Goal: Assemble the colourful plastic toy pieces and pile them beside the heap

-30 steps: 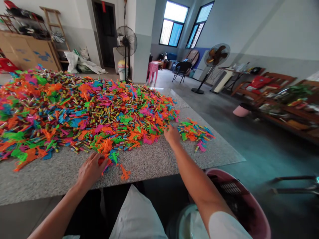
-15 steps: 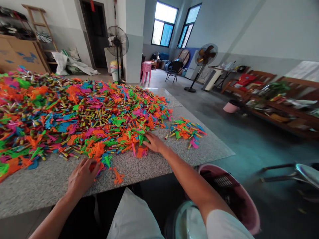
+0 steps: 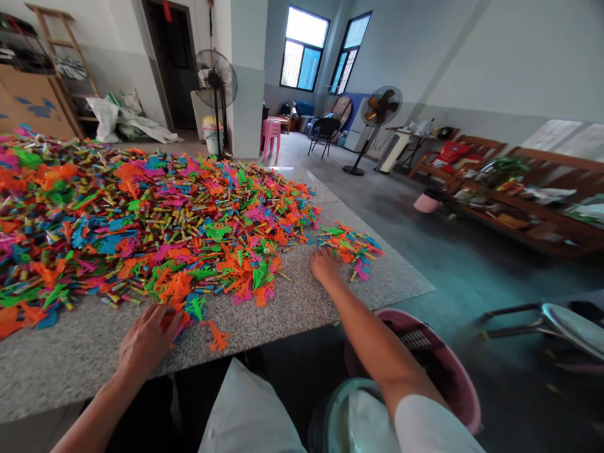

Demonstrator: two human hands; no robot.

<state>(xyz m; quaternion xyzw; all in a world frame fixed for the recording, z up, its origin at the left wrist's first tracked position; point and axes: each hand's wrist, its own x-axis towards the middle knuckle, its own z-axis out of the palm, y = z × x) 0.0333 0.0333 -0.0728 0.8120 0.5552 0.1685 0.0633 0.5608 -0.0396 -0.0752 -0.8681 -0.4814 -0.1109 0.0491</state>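
A wide heap of small bright plastic pieces [image 3: 189, 220], in orange, green, pink and blue and mixed with short yellow-banded tubes, covers much of the speckled stone table [image 3: 287, 308]. At the heap's near edge my left hand [image 3: 148, 336] is curled around orange plastic pieces [image 3: 168, 319]; its fingertips are partly hidden. My right hand [image 3: 325, 267] is at the left edge of a smaller pile [image 3: 353, 244] of similar pieces, its fingers bent down. What they hold, if anything, is hidden. A loose orange piece [image 3: 218, 337] lies near the table's front edge, right of my left hand.
Below the table's right side stands a pink basket [image 3: 465, 390], beside a round lidded bin [image 3: 335, 415]. A metal-legged stool [image 3: 570, 327] is at the right. Farther off are two standing fans [image 3: 382, 107], pink stools [image 3: 271, 133] and wooden benches [image 3: 542, 189].
My right hand has moved right, from the big heap's near edge to the small pile. My left hand stays around the orange pieces. The view has shifted slightly.
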